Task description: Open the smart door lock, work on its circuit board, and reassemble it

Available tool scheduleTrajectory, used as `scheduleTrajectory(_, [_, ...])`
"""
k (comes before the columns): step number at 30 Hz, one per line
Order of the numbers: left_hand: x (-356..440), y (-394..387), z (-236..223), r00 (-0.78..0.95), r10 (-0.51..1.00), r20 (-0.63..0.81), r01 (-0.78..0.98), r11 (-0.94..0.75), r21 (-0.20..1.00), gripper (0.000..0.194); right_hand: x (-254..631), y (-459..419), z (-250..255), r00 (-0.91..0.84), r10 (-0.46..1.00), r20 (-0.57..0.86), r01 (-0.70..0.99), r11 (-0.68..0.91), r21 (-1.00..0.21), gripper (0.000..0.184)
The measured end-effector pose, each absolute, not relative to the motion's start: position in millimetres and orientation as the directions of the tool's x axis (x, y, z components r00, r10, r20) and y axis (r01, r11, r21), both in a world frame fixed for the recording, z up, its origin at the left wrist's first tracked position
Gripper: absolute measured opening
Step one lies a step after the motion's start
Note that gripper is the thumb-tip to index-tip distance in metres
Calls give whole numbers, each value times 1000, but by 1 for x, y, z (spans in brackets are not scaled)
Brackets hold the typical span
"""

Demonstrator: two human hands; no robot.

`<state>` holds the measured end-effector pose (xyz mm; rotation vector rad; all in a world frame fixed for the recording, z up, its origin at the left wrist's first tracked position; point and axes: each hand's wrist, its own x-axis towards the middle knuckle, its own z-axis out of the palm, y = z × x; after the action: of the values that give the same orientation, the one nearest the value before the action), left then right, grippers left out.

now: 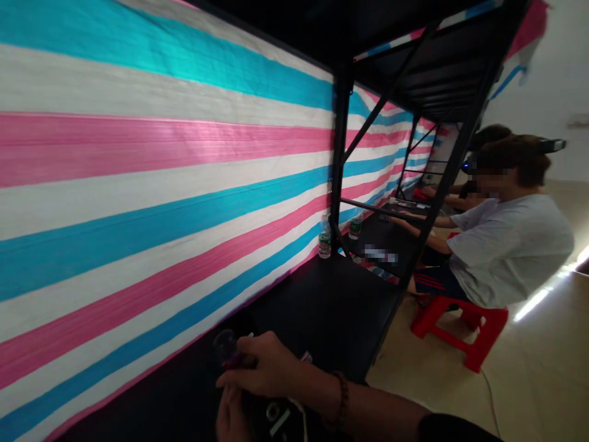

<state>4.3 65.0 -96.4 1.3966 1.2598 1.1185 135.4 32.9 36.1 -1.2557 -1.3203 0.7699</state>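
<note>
While the right hand (267, 365) grips a clear vessel (226, 347), contents indistinct, grip of left hand (232, 416) unclear, bottle (324, 238) upright

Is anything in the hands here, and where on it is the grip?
The right hand grips a small object with a clear, rounded end by its dark purplish part. Whether the left hand also supports it cannot be told.

A small, see-through, rounded container (225, 348) looks purplish toward its lower end. It is in the fingers of the right hand (269, 368), above the black surface (322, 307); its contents are too blurred to tell.
</note>
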Motion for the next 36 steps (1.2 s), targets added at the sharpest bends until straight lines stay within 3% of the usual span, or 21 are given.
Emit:
scheduleTrajectory(4, [12, 51, -91, 16, 997, -70, 192, 66, 979, 38, 141, 42, 40, 106, 937, 333, 147, 317, -937, 35])
scheduleTrajectory(9, [16, 42, -94, -69, 975, -211, 115, 218, 969, 49, 155, 52, 47, -124, 963, 237, -7, 238, -971, 31])
scheduleTrajectory(14, [19, 25, -83, -96, 957, -275, 28, 279, 960, 53, 170, 53, 52, -302, 942, 149, -24, 149, -989, 26])
scheduleTrajectory(20, [31, 15, -42, -136, 912, -388, -103, 376, 921, 64, 185, 57, 50, -333, 935, 124, 68, 155, -986, 26])
scheduleTrajectory(24, [34, 17, -28, -92, 955, -282, -104, 272, 957, 59, 188, 52, 43, -207, 958, 200, 140, 231, -963, 27])
scheduleTrajectory(29, [34, 23, -37, -89, 976, -197, -41, 194, 980, 55, 190, 45, 30, 85, 966, 244, 58, 240, -969, 34])
scheduleTrajectory(36, [33, 25, -42, -33, 989, -146, -6, 146, 989, 45, 202, 44, -2, 451, 887, 95, -334, 267, -904, 40])
